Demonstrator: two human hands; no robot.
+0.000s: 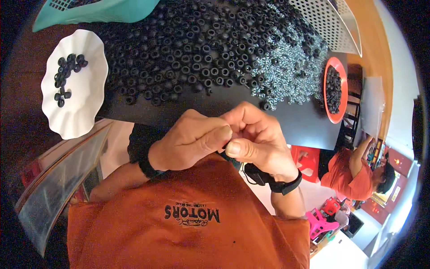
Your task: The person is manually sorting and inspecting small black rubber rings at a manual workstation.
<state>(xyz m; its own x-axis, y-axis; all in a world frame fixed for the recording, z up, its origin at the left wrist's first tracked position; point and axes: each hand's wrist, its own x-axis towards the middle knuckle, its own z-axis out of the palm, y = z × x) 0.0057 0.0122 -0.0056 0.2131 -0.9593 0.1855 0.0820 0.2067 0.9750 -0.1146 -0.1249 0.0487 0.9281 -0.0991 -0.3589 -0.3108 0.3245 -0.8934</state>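
Note:
My left hand (192, 140) and my right hand (257, 136) meet in front of my chest, just off the near edge of the dark table (170, 110). Both are closed, thumbs toward each other, pinching a small dark piece (225, 145) that the fingers mostly hide. Beyond them spreads a heap of small black ring-shaped parts (192, 49). A pile of small shiny metal springs (289, 67) lies to its right. On the left, a white wavy-edged dish (85, 110) carries several assembled black pieces (65, 74).
An orange-red oval bowl (342, 85) of small black parts stands at the right edge. At the back are a teal basket (103, 11) and a white perforated basket (324, 22). Another person in an orange shirt (349, 175) works at the right, near a pink stool (320, 223).

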